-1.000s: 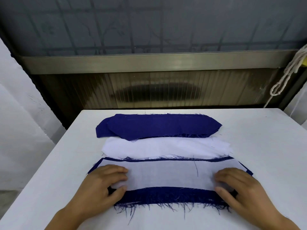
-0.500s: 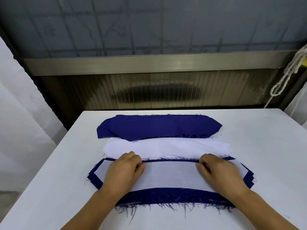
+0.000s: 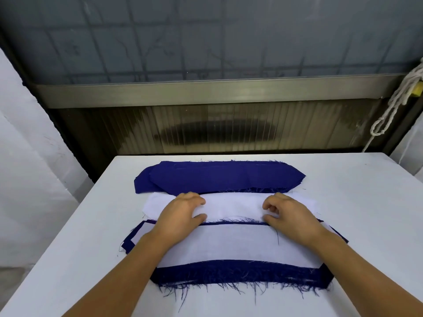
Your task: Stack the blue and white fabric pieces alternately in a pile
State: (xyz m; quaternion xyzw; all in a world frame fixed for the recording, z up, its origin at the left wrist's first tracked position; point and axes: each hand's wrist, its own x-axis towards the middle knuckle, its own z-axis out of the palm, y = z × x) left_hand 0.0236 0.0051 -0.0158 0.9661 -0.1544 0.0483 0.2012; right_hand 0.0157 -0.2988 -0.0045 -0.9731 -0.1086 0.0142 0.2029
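Both hands — left hand (image 3: pixel 183 210), right hand (image 3: pixel 288 212) — rest curled on the white pieces (image 3: pixel 233 205); grip unclear. Pile (image 3: pixel 229 243) lies under the wrists — white atop, so another white would break alternation.

No text, label, brand, number or sign can be read anywhere in view.
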